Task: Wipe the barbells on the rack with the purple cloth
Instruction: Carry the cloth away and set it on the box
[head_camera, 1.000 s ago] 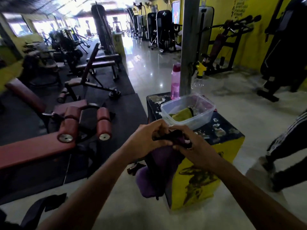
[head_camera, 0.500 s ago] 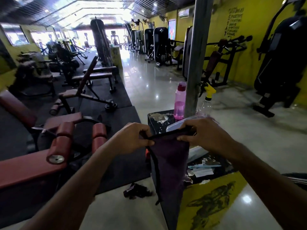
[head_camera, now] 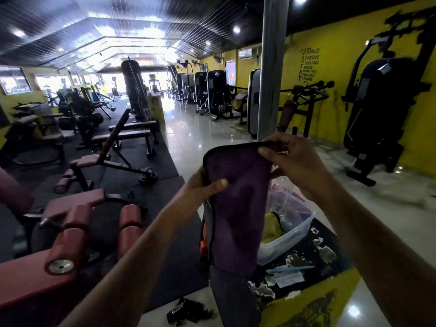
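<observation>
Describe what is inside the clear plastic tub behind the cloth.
The clear plastic tub holds something yellow and crumpled clear plastic. The purple cloth, held by both hands, covers its left part, so the rest is hidden.

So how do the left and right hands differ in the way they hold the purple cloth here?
The left hand grips the purple cloth lower, along its left side edge, thumb laid across the front; the right hand pinches the top right corner. The left hand sits lower and nearer the camera; the right hand is raised, in front of the grey pillar. Both keep a grip on the black-trimmed border, and the cloth hangs down between them.
</observation>
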